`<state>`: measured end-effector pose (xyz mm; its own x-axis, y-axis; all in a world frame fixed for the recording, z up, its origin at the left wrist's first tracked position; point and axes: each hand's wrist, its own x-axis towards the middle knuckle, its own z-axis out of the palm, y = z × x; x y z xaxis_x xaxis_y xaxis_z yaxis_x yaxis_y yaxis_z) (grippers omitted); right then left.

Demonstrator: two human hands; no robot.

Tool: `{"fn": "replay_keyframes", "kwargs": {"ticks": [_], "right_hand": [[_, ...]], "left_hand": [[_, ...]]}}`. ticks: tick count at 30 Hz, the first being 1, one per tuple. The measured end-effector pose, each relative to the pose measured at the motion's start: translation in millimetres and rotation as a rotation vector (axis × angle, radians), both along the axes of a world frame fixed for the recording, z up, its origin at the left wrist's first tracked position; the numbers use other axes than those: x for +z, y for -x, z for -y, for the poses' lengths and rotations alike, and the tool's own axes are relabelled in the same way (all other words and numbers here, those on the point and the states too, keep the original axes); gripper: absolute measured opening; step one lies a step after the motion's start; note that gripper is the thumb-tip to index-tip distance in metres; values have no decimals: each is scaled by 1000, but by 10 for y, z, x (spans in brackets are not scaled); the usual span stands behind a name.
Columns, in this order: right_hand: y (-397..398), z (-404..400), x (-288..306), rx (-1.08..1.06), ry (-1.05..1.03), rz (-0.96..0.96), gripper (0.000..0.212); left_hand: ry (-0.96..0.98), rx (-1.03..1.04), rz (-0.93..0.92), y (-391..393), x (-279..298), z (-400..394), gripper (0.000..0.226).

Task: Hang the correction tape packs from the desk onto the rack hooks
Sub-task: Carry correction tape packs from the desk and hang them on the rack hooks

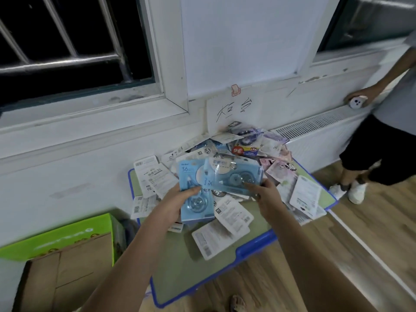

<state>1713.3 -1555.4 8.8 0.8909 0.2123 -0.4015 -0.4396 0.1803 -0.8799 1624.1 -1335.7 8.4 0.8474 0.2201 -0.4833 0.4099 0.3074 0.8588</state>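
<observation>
While both hands hover over the desk (pixel 180 266), we see each one gripping a blue correction tape pack. The left hand (pixel 173 203) curls its thumb across the face of a blue correction tape pack (pixel 195 199), a flat card printed "36" under a clear plastic blister with a round tape wheel inside. The right hand (pixel 267 197) pinches the lower edge of a second blue pack (pixel 234 174), held sideways and overlapping the first, its glossy blister catching the light.

Beneath them lies a loose heap of packs (pixel 247 152) on the pale green desktop with its rounded blue plastic rim; many lie face down, showing white backs with barcodes and fine print. One reads "36" upside down in red and yellow, and pinkish ones carry panda drawings.

A white paper sign (pixel 234 111) with two handwritten black characters is taped to the wall above the heap. A bright green cardboard box (pixel 67 239) stands at left beside a brown carton (pixel 67 278). Another person (pixel 387 131) stands at right on the wood-grain floor, one hand on a round white object.
</observation>
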Motion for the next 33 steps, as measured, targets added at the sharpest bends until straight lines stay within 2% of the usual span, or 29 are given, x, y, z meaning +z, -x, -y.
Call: {"fn": "replay_keyframes", "kwargs": {"ticks": [2,7,11,15,18,20,24,26,28,30,32,33], "right_hand": [[-30,176,-68,-10,26,13,55],[145,644,-86,-42,102,70,50],[389,1144,-141,-90,48,58,47],[744,1672,-236,-265,-57,32,67],[1052,2062,-258,-444,-158,14,55],[1272,2346,-236,-561,-221,10,62],[1821,3006,-130,-814,-352,39,34],[2118,3333,-87,-916,-399,67,35],[2435,3661,-27,-990,-393,87,36],[2757,4017,3,-1060,-347,83,26],[3098,4422,17,-1131,-312,86,24],[3263,4643,19,-1171,-298,86,31]], "left_hand": [[-6,-39,21,-97,37,77,19],[-43,-168,68,-355,104,366,26],[-48,-312,99,-536,87,787,24],[-32,-495,129,-688,80,1398,20],[24,-626,136,-714,95,1934,20],[62,-720,128,-699,82,2306,26],[78,-882,116,-555,110,3193,42],[88,-952,100,-403,146,3685,49],[111,-1015,98,-211,171,4201,37],[144,-1085,94,-13,183,4734,24],[165,-1162,89,210,225,5309,25],[171,-1207,98,331,250,5603,27]]}}
